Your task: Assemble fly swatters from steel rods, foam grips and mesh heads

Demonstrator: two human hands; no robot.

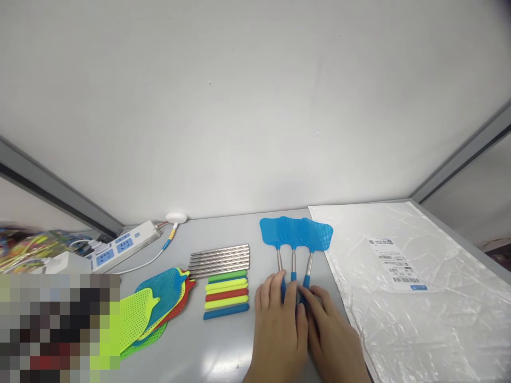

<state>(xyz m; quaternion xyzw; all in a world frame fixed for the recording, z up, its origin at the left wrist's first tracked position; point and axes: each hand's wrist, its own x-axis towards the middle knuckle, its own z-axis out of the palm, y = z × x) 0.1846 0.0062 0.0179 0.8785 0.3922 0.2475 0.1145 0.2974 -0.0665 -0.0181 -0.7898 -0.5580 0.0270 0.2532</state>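
Observation:
Three blue fly swatters (319,235) lie side by side on the table, mesh heads overlapping and pointing away from me. Each has a thin metal shaft and a blue handle. My left hand (277,327) rests over the left and middle handles, its fingers bent round them and its thumb beside the middle one. At the right swatter's handle, my right hand (333,338) has its thumb and fingers closed; the lower handle ends are hidden under both hands. To the left are several coloured handle sleeves (227,293) in a column and several metal rods (219,259) behind them.
Loose mesh swatter heads (163,290) in yellow, blue, red and green are piled at the left. Behind them sit a white power strip (123,246) and a cable (154,259). A labelled white plastic package (399,308) covers the right side, and a wall (255,133) closes off the back.

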